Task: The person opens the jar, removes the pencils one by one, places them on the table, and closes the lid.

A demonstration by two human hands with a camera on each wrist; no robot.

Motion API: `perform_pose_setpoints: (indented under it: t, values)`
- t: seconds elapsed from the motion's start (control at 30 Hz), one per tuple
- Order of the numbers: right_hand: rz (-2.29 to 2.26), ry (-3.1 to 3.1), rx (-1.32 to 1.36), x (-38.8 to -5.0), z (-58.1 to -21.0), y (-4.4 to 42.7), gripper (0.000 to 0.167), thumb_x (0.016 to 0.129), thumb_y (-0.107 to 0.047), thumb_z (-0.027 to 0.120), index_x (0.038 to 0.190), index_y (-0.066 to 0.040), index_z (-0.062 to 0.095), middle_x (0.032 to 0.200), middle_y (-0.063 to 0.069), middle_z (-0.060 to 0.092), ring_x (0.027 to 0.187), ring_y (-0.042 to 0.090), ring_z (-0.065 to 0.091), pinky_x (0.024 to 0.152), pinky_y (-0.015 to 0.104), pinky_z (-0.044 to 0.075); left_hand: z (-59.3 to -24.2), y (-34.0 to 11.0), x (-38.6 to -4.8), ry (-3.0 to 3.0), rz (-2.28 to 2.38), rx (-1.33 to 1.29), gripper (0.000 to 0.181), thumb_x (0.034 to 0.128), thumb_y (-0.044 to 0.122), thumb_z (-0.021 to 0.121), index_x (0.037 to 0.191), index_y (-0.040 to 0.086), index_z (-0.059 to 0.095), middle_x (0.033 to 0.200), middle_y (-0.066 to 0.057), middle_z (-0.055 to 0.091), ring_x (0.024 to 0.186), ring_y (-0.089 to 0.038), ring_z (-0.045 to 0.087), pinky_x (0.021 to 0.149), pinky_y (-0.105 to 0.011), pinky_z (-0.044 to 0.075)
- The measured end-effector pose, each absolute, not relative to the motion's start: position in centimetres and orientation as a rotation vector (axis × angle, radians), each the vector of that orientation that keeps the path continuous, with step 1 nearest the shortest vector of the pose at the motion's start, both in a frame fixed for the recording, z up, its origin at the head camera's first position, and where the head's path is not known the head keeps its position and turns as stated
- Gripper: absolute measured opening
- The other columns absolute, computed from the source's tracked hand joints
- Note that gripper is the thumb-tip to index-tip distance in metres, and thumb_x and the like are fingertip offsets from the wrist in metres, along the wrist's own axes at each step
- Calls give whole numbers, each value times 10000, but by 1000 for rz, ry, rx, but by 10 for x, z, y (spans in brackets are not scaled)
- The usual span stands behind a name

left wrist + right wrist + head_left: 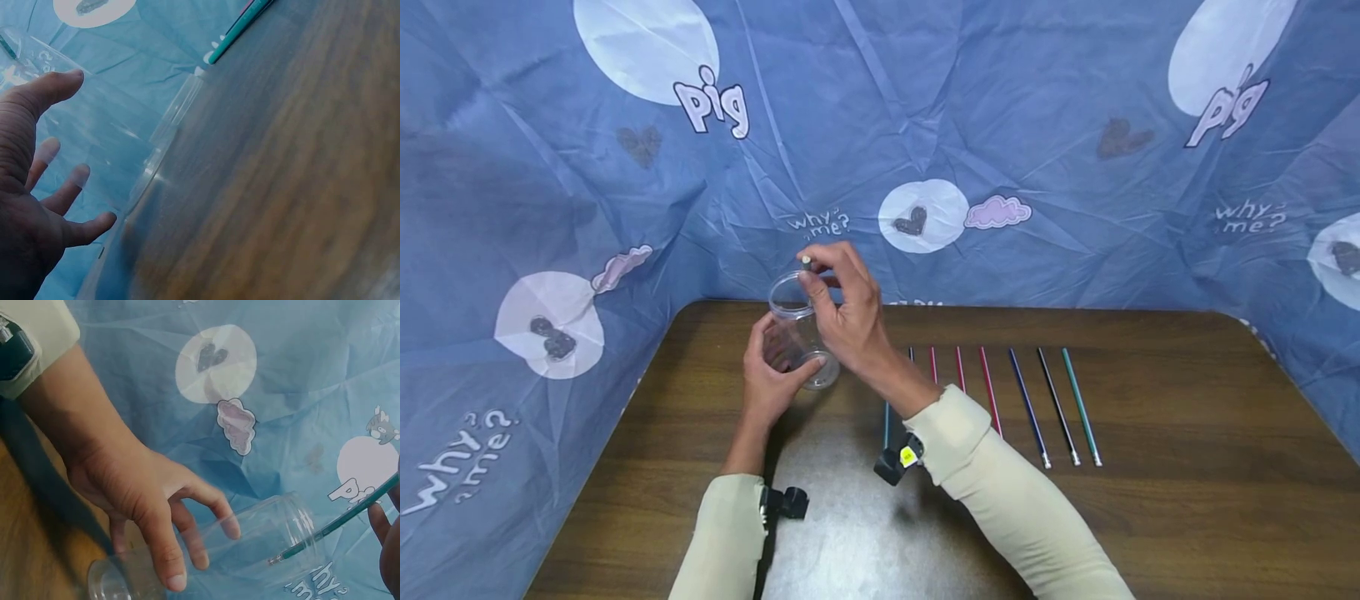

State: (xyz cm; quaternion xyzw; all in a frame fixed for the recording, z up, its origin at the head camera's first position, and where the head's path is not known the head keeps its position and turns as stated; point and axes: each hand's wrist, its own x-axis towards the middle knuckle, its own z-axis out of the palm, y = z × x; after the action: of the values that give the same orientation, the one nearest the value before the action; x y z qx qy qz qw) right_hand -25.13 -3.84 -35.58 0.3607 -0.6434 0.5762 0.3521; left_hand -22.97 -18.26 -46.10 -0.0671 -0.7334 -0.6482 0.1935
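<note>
My left hand (769, 379) holds a clear plastic jar (799, 332), its fingers and thumb around the side. The jar tilts over the table with its mouth up. Above the rim, my right hand (850, 304) pinches a green pencil (340, 522) between thumb and fingers. In the right wrist view the pencil slants through the mouth, and its eraser end lies inside the jar. Only the pencil's other tip shows in the head view. The left wrist view has the left hand (37, 169) spread along the jar wall (119, 137).
Several pencils lie in a row on the wooden table (1187, 417), among them a blue pencil (1030, 407), a black pencil (1059, 406) and a green pencil (1081, 406). The right forearm partly covers others, including a teal pencil (887, 425). Blue printed cloth (1045, 125) hangs behind.
</note>
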Motion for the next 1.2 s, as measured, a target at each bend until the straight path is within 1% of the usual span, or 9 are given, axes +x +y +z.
perform_pose_setpoints:
  t: [0.1,0.27,0.43,0.73,0.87,0.93,1.0,1.1,1.2]
  values:
    - [1486,-1645,932,-251,-354,-38,166,950,-2,625,1113,-20,604,957,133,580,902,240,569,805,307,553,-461,-183,-229,-2055,-1825,-184,859,707,-53,851,1437,9,404,1323,-251,552,1171,-405,569,914,-658,441]
    - [1488,-1633,917,-249,-352,-36,173,951,5,618,1121,-21,595,943,135,577,891,241,567,799,289,550,-461,-183,-228,-2058,-1844,-174,854,711,-50,852,1437,21,409,1329,-254,548,1179,-408,561,920,-660,439]
    - [1496,-1608,904,-246,-350,-34,182,947,21,614,1123,-19,589,941,139,573,889,246,564,778,338,557,-461,-182,-228,-2060,-1849,-164,854,712,-55,850,1438,19,408,1333,-253,544,1175,-400,561,918,-657,441]
    - [1457,-1466,951,-234,-337,-29,318,842,164,650,1105,6,567,900,162,559,840,291,568,710,355,559,-462,-183,-226,-2070,-1835,-149,851,713,-37,860,1438,40,422,1313,-226,556,1143,-379,578,895,-649,450]
    - [1467,-1378,970,-228,-327,-25,300,842,177,641,1093,38,553,886,194,571,815,312,600,694,379,565,-461,-182,-226,-2068,-1831,-151,850,712,-37,860,1437,36,422,1315,-242,553,1146,-394,576,892,-657,448]
    - [1473,-1343,978,-225,-323,-22,220,899,107,631,1091,49,542,881,211,572,805,320,615,700,378,569,-461,-182,-226,-2069,-1832,-149,849,712,-39,859,1437,34,421,1323,-257,548,1151,-406,574,895,-657,447]
    - [1471,-1320,984,-224,-319,-19,166,960,-3,614,1093,51,531,877,220,568,798,322,624,699,378,571,-460,-182,-226,-2077,-1829,-143,850,714,-39,858,1438,34,419,1332,-266,542,1158,-415,571,902,-653,447]
    - [1465,-1304,991,-224,-315,-13,243,1009,-168,580,1096,49,515,868,219,563,784,315,629,694,383,574,-459,-182,-226,-2091,-1826,-131,848,717,-35,858,1439,41,420,1342,-263,540,1170,-420,566,913,-642,447]
    - [1456,-1301,987,-226,-313,-8,294,1017,-230,563,1102,45,504,855,211,559,763,307,629,685,377,575,-458,-182,-227,-2095,-1826,-127,845,719,-36,858,1438,45,421,1340,-243,549,1173,-415,564,916,-625,451]
